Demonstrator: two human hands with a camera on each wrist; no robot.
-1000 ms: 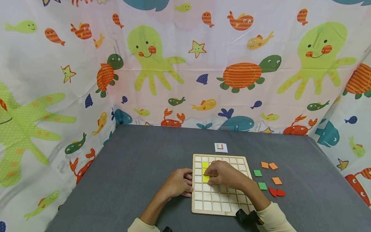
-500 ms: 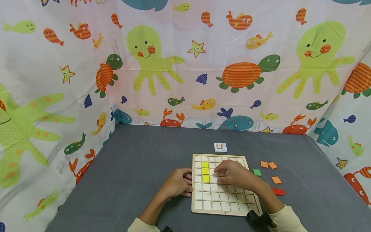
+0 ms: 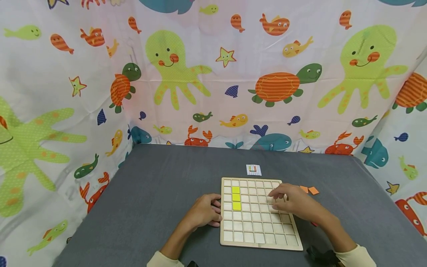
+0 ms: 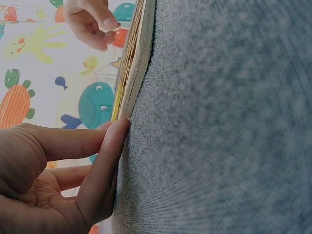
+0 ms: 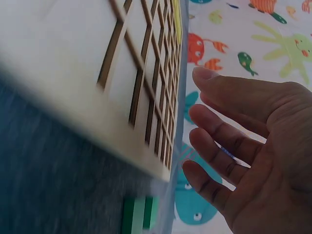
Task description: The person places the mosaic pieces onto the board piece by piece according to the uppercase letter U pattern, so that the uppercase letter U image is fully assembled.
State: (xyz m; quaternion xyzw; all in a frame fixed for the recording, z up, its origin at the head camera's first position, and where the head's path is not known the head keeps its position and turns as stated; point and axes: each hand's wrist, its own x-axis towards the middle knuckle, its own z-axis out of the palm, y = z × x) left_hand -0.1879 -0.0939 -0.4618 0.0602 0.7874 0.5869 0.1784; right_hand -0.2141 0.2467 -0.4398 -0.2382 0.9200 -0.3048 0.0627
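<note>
A wooden grid board [image 3: 261,246] lies on the table with three yellow square tiles [image 3: 236,197] in one column near its left side. Against the board's left edge rests my left hand [image 3: 204,210]; in the left wrist view its thumb and index finger [image 4: 80,141] meet right at the edge. My right hand [image 3: 297,202] hovers over the board's right side, fingers loosely bent and apart. The right wrist view shows nothing between its thumb and fingers [image 5: 219,129].
Orange tiles [image 3: 313,190] lie right of the board, partly behind the right hand. Green tiles [image 5: 139,214] show beside the board in the right wrist view. A red piece [image 3: 314,224] peeks out under the right forearm. Behind the board lies a small pattern card [image 3: 254,170].
My right hand has left the yellow tiles and moved right across the board toward the loose pieces, now covering several of them. My left hand stays at the board's left edge.
</note>
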